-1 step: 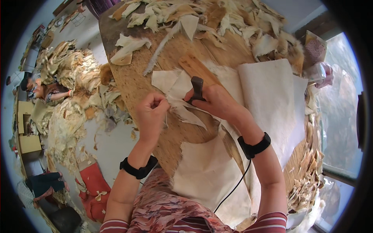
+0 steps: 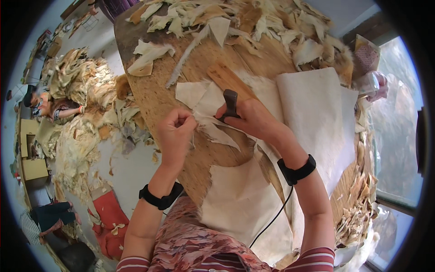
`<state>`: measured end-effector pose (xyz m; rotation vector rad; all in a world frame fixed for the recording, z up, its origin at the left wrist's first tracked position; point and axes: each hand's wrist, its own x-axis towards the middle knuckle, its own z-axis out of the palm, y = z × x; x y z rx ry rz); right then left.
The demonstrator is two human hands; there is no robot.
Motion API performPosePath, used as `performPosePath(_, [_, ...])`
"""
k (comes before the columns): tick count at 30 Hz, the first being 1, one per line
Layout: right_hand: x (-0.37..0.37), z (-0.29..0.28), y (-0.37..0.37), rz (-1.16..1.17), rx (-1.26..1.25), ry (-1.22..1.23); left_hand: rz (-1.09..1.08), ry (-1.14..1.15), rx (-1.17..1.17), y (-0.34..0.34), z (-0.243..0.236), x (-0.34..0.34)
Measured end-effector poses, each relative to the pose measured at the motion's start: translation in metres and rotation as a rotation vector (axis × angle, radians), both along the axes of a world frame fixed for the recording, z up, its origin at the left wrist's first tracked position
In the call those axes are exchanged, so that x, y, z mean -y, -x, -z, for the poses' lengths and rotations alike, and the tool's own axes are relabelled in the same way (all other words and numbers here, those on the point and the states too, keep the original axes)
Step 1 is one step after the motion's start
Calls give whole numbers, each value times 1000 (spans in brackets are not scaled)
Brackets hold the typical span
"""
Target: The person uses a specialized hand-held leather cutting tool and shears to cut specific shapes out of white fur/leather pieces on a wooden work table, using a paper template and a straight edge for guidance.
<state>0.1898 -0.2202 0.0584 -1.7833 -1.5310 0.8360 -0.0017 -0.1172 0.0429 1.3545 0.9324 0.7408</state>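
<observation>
My left hand (image 2: 176,133) is closed in a pinch at the left edge of a pale piece of hide (image 2: 209,100), and a thin pale strand hangs below its fingers. Just to the right, my right hand (image 2: 251,117) is wrapped round a dark metal hand tool (image 2: 230,102), its broad end standing up above the fist. The tool's lower end is mostly hidden by the fingers. A ragged, pointed flap of the hide lies on the wooden table (image 2: 190,170) between and below my hands. A wooden board (image 2: 226,80) lies slanted just beyond them.
A larger pale hide (image 2: 247,195) hangs over the near table edge against me, and a folded sheet (image 2: 312,104) lies right. Scraps (image 2: 272,22) heap along the far edge. A black cable (image 2: 277,221) runs from my right wristband. Leftward are floor hide piles (image 2: 79,86) and two people.
</observation>
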Motion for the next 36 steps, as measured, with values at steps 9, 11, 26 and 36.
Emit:
performPosePath(9, [26,3,-8,-1,20,-9,26,-94,-66,6,11,-10])
performPosePath(11, [29,9,-7,110,-414,-208,125,-418,-371,11,14,-16])
performPosePath(26, [26,9,-9,49,-96,-108,452,-894,-693,-8,13,23])
performPosePath(36, [20,10,-4,4,71,-113,450,-855,-551,-9,5,25])
